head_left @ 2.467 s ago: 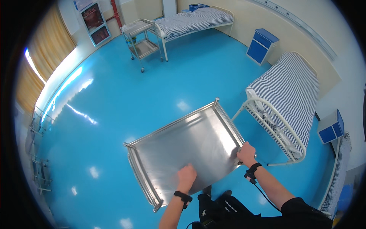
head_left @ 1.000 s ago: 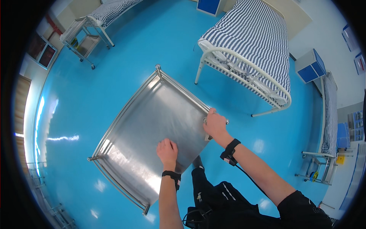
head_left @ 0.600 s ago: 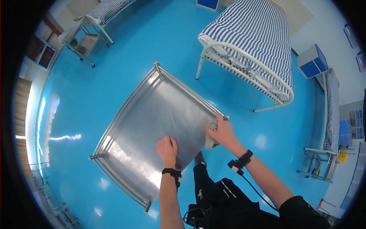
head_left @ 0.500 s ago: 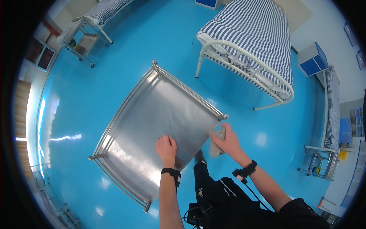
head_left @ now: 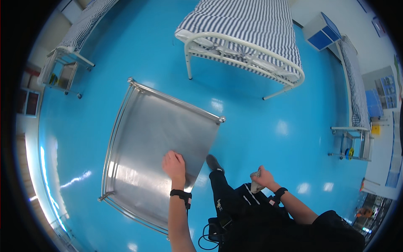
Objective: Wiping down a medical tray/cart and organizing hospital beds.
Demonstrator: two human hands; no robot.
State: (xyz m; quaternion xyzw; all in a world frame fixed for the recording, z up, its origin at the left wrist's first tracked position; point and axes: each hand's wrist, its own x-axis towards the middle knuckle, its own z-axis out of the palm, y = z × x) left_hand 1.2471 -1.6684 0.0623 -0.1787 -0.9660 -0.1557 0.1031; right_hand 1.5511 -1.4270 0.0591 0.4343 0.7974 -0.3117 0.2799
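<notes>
A stainless-steel trolley (head_left: 155, 122) with rails round its top stands in front of me, its open side toward my legs. Over the near part of its bare metal top is my left hand (head_left: 174, 164), fingers curled in and nothing visible in them. Whether it rests on the metal or hovers just above, I cannot tell. My right hand (head_left: 263, 178) is closed round a crumpled grey-beige cloth (head_left: 255, 185), held beside my body and well apart from the trolley. The palm side of my left hand is hidden.
A bed (head_left: 247, 25) with striped bedding and a white frame stands beyond the trolley. Another striped bed (head_left: 88, 23) and a small cart (head_left: 63, 75) are far left. At right are a blue-and-white cabinet (head_left: 322, 31), a further bed (head_left: 353, 80) and a second cart (head_left: 354, 145).
My right hand has drawn the cloth back from the trolley's right corner toward my body. My left hand stays over the top. The view has turned, shifting the room leftward.
</notes>
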